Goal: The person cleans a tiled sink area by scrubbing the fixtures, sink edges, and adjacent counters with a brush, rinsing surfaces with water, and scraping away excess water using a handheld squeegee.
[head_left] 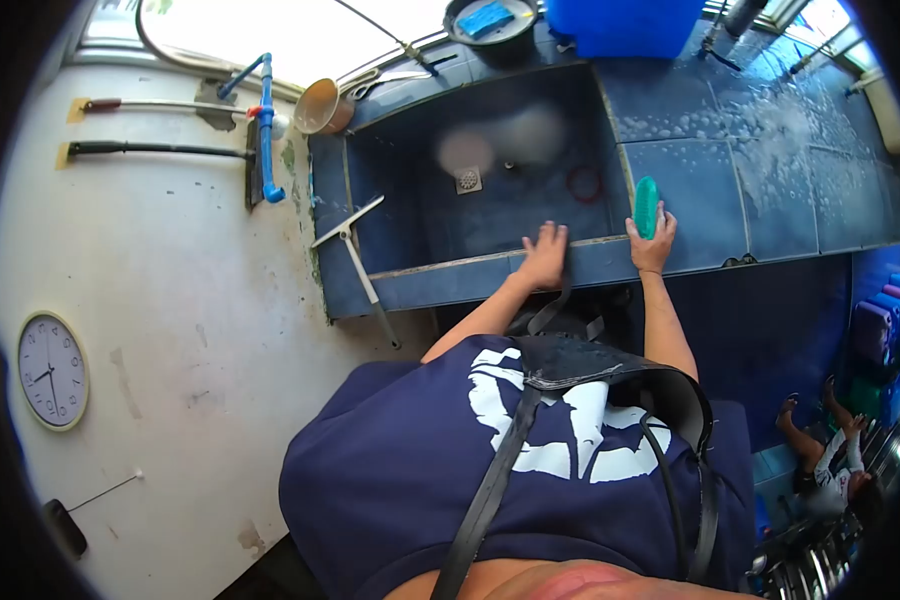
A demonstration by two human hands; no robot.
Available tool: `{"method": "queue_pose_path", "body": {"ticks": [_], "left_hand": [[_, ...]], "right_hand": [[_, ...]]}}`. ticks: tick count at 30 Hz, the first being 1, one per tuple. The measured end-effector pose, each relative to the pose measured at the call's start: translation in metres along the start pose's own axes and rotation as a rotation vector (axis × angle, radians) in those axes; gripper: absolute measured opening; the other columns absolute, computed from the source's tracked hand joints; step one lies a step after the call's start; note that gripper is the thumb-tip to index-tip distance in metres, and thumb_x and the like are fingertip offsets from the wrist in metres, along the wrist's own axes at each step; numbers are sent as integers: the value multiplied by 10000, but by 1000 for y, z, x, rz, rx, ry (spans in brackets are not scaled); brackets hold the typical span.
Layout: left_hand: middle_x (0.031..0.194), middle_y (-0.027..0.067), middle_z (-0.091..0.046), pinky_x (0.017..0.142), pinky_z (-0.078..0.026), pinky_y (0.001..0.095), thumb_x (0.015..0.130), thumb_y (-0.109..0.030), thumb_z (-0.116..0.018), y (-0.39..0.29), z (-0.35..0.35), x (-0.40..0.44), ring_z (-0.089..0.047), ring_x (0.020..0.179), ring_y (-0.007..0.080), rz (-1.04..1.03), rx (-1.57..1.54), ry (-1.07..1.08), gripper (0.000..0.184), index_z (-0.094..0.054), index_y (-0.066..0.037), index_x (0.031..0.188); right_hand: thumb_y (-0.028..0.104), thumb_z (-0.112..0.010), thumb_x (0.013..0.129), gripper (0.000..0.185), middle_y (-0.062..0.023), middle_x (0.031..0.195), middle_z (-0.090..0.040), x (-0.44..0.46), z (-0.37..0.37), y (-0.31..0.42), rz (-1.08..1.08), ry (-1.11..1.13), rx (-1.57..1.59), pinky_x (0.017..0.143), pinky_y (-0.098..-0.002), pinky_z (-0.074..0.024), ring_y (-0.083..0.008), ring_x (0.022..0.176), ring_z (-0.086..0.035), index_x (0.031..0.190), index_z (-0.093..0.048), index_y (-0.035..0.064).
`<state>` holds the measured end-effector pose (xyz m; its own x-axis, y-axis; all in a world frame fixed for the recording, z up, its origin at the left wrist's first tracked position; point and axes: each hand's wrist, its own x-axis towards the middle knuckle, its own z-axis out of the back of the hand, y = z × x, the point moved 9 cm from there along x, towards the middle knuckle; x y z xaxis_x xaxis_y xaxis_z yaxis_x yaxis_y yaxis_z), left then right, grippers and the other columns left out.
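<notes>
My right hand (654, 250) grips a green scrub brush (647, 205) on the tiled counter just right of the sink; the underside of the brush is hidden. At the front rim of the dark tiled sink (410, 225) rests my left hand (545, 260), fingers stretched out and holding nothing. Inside the basin I see a square drain cover (469, 180) and a red ring (585, 184). A white-handled squeegee (361, 264) leans across the sink's left front corner. Soap suds (770, 140) cover the counter tiles farther right.
A blue pipe tap (267, 130) juts from the left wall beside hanging squeegees (160, 150). A brown pot (320, 108), scissors (370, 80), a black basin (490, 38) with a blue cloth and a blue tub (622, 28) line the back. Another person (835, 455) sits far right.
</notes>
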<state>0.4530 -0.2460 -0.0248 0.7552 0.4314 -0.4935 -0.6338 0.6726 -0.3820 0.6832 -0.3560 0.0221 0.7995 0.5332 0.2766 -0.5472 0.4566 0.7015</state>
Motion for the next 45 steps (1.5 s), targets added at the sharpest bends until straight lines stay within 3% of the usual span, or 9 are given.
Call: {"method": "queue_pose_path", "body": {"ticks": [2,6,11,19,25,31,36,38,45], "left_hand": [[1642,278,-158,1144,-205,749,630,-322,-919,-55,-3,11,-206,1519,467,-148,-10,195,1376,-5,-7,1609],[1572,201,-309,1097,-314,705,540,-277,-950,-81,-15,39,-362,1426,407,-158,147,75,1424,-43,-29,1609],[1504,158,-402,1062,-331,623,736,-55,-670,-71,-26,49,-425,1344,375,-123,172,-164,939,-257,-102,1578],[1499,143,-422,1082,-316,582,631,-262,-829,-74,-24,39,-408,1380,345,-167,178,-166,1122,-249,-111,1580],[1472,152,-433,1079,-307,584,607,-388,-879,-81,-18,38,-415,1366,351,-200,147,-192,1182,-258,-89,1567],[1476,165,-426,1077,-299,593,608,-451,-895,-83,-15,36,-413,1362,374,-217,154,-125,1206,-258,-69,1559],[1467,180,-433,1081,-300,582,603,-445,-894,-76,-21,41,-421,1349,380,-186,124,-83,1206,-260,-71,1558],[1464,182,-435,1085,-298,575,601,-420,-898,-80,-18,35,-420,1349,381,-165,114,-84,1199,-263,-73,1557],[1454,187,-438,1112,-278,562,573,-312,-913,-98,-4,37,-412,1352,388,-81,120,-73,1181,-289,-86,1550]], "right_hand": [[315,-857,750,825,-214,1213,-537,5,7,-7,5,57,79,1006,-466,-453,-396,1148,-545,1415,-527,-44],[340,-872,727,856,-220,1162,-544,8,10,-15,72,200,155,951,-450,-473,-392,1081,-567,1408,-523,-45],[305,-891,680,893,-216,1133,-536,11,14,-15,79,288,168,944,-438,-469,-394,1067,-556,1413,-513,-37],[251,-878,685,905,-132,1180,-612,4,45,-6,86,519,-67,945,-418,-504,-322,1096,-593,1478,-494,47],[179,-797,763,598,-160,1220,-609,7,69,-28,357,410,-165,930,-453,-501,-340,1096,-597,1289,-567,13],[213,-744,799,668,-187,1179,-580,24,91,-74,-59,309,-327,878,-449,-493,-350,1034,-595,1363,-494,-43],[223,-739,796,861,-145,1115,-572,41,105,-55,475,414,-356,835,-459,-506,-327,982,-615,1568,-370,131],[229,-718,819,835,-135,1121,-577,68,128,-89,482,411,-340,812,-465,-510,-321,954,-623,1576,-369,201],[272,-713,831,868,-171,1111,-587,233,232,-291,-154,-6,-625,802,-524,-498,-368,950,-624,1596,-316,170]]}}
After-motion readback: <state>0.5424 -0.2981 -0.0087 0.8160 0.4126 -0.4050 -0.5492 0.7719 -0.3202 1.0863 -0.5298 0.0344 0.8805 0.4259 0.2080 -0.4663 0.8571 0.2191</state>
